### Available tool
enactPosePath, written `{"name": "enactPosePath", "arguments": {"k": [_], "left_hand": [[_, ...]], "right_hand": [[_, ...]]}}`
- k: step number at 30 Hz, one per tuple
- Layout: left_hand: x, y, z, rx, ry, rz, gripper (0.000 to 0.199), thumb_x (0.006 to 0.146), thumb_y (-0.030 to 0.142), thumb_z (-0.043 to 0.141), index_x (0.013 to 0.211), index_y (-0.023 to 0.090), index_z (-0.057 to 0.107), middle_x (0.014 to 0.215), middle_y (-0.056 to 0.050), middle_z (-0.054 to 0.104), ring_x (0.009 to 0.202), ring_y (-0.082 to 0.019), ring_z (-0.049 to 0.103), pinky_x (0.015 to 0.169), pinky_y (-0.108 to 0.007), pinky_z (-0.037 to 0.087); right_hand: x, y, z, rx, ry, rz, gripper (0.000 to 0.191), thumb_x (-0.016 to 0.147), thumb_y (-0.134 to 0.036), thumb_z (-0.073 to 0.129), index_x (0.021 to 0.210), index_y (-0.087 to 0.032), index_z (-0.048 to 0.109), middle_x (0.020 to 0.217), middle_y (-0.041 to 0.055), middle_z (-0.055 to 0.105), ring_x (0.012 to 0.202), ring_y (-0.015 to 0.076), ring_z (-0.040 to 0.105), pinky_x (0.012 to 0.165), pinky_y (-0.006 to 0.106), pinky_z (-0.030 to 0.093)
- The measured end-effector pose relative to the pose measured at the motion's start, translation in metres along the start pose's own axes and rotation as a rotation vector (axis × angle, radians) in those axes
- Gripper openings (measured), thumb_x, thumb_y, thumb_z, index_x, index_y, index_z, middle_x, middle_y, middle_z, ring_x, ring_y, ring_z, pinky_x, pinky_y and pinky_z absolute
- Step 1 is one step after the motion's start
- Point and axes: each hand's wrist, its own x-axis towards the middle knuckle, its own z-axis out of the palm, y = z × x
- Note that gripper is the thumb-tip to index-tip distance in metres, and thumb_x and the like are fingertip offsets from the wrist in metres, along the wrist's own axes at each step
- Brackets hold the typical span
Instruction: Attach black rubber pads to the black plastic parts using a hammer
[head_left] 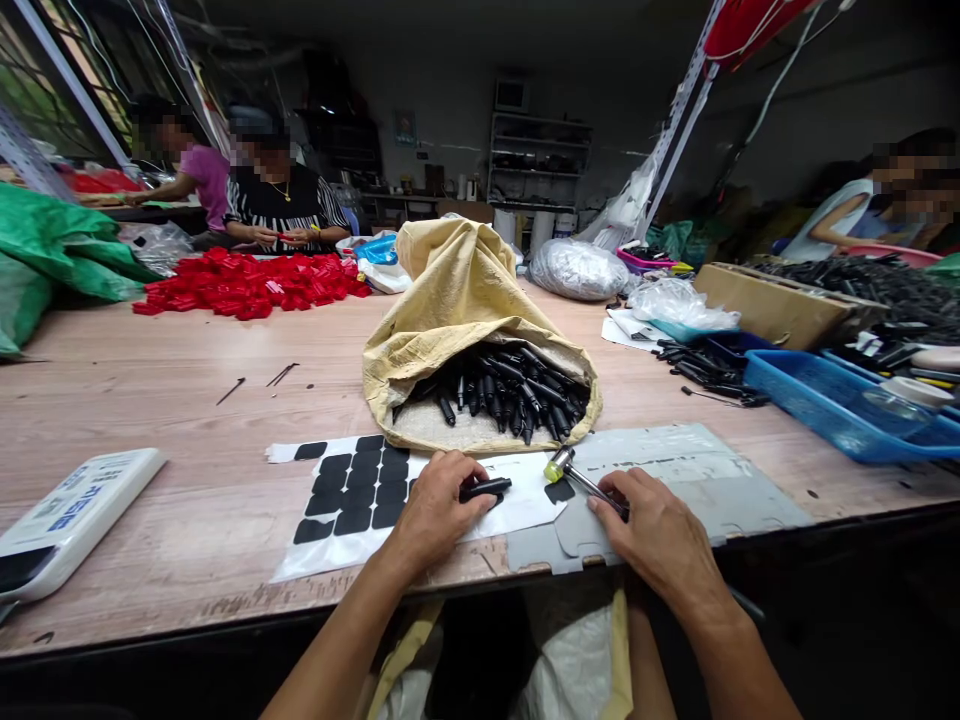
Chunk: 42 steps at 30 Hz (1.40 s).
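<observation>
My left hand (437, 505) grips a black pen-like tube (491, 487) between thumb and fingers, low over a white sheet (517, 505). Rounded black squares (362, 487) cover the left part of that sheet in rows. In my right hand (660, 530) is a small hammer (592, 484), its yellow-green tipped head pointing left toward the tube, with a gap between them. One dark square (559, 491) lies beneath the hammer head. Right behind both hands, a yellow sack (457, 285) lies with its mouth toward me, holding several similar black tubes (517, 390).
A grey board (720, 480) lies under my right hand. Blue trays (832, 405) and piled black parts (705, 370) are on the right. At left are a white scale-like device (82, 510) and red pieces (247, 282). Other people sit across the table and at far right.
</observation>
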Motion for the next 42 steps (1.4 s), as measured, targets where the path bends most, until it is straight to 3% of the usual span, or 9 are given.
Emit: {"name": "enactPosePath", "arguments": {"k": [4, 8, 16, 24, 29, 35, 39, 42], "left_hand": [[0.001, -0.001, -0.002, 0.001, -0.008, -0.014, 0.013, 0.080, 0.026, 0.074, 0.092, 0.022, 0.070, 0.093, -0.002, 0.067, 0.093, -0.022, 0.054, 0.080, -0.034, 0.042], [0.000, 0.001, -0.001, 0.002, -0.015, -0.017, 0.014, 0.078, 0.022, 0.074, 0.092, 0.022, 0.070, 0.093, -0.001, 0.067, 0.094, -0.022, 0.054, 0.081, -0.034, 0.041], [0.002, 0.004, -0.002, -0.022, -0.014, -0.047, 0.014, 0.077, 0.023, 0.075, 0.091, 0.023, 0.073, 0.091, -0.001, 0.069, 0.094, -0.023, 0.055, 0.081, -0.033, 0.041], [0.003, 0.001, -0.001, -0.029, -0.012, -0.047, 0.011, 0.079, 0.026, 0.077, 0.090, 0.024, 0.076, 0.090, -0.002, 0.068, 0.093, -0.022, 0.055, 0.080, -0.032, 0.041], [0.003, 0.002, -0.001, -0.003, -0.018, -0.034, 0.005, 0.081, 0.027, 0.075, 0.085, 0.024, 0.075, 0.088, -0.002, 0.066, 0.093, -0.022, 0.055, 0.080, -0.032, 0.041], [0.002, 0.001, 0.000, -0.012, 0.000, -0.035, 0.009, 0.080, 0.026, 0.074, 0.089, 0.024, 0.076, 0.090, -0.002, 0.068, 0.093, -0.023, 0.056, 0.081, -0.034, 0.043], [0.002, 0.000, 0.001, -0.011, 0.002, -0.022, 0.010, 0.081, 0.024, 0.073, 0.091, 0.024, 0.076, 0.092, -0.002, 0.069, 0.095, -0.023, 0.056, 0.082, -0.034, 0.042], [0.002, 0.000, 0.000, -0.013, -0.007, -0.023, 0.011, 0.082, 0.026, 0.072, 0.093, 0.024, 0.074, 0.093, -0.002, 0.068, 0.095, -0.023, 0.056, 0.083, -0.035, 0.042]], "right_hand": [[-0.005, 0.002, 0.002, 0.037, 0.013, 0.020, 0.014, 0.094, -0.035, 0.053, 0.088, -0.024, 0.060, 0.089, 0.0018, 0.064, 0.086, 0.0216, 0.061, 0.072, 0.033, 0.043], [-0.007, -0.013, -0.002, 0.158, 0.096, 0.039, 0.020, 0.099, -0.037, 0.046, 0.095, -0.024, 0.060, 0.096, 0.0029, 0.066, 0.085, 0.0205, 0.062, 0.072, 0.033, 0.044], [-0.011, -0.058, -0.004, 0.522, 0.064, -0.157, 0.033, 0.101, -0.031, 0.046, 0.129, -0.024, 0.061, 0.113, 0.0068, 0.068, 0.104, 0.0203, 0.064, 0.091, 0.032, 0.051], [-0.024, -0.082, 0.000, 0.579, 0.109, -0.287, 0.041, 0.101, -0.020, 0.045, 0.140, -0.027, 0.057, 0.099, 0.0061, 0.065, 0.088, 0.0165, 0.064, 0.081, 0.028, 0.053], [-0.026, -0.084, 0.003, 0.461, 0.048, -0.298, 0.041, 0.101, -0.020, 0.041, 0.137, -0.027, 0.060, 0.088, 0.0053, 0.061, 0.077, 0.0165, 0.063, 0.073, 0.027, 0.054], [-0.025, -0.081, -0.008, 0.497, 0.125, -0.197, 0.040, 0.102, -0.024, 0.042, 0.138, -0.029, 0.060, 0.094, 0.0072, 0.065, 0.085, 0.0186, 0.066, 0.081, 0.030, 0.055], [-0.028, -0.080, -0.004, 0.462, 0.049, -0.214, 0.039, 0.102, -0.024, 0.040, 0.135, -0.029, 0.062, 0.090, 0.0060, 0.064, 0.081, 0.0177, 0.065, 0.076, 0.028, 0.054], [-0.026, -0.073, -0.003, 0.427, 0.080, -0.160, 0.037, 0.102, -0.028, 0.042, 0.132, -0.028, 0.063, 0.096, 0.0065, 0.066, 0.087, 0.0184, 0.065, 0.078, 0.029, 0.052]]}}
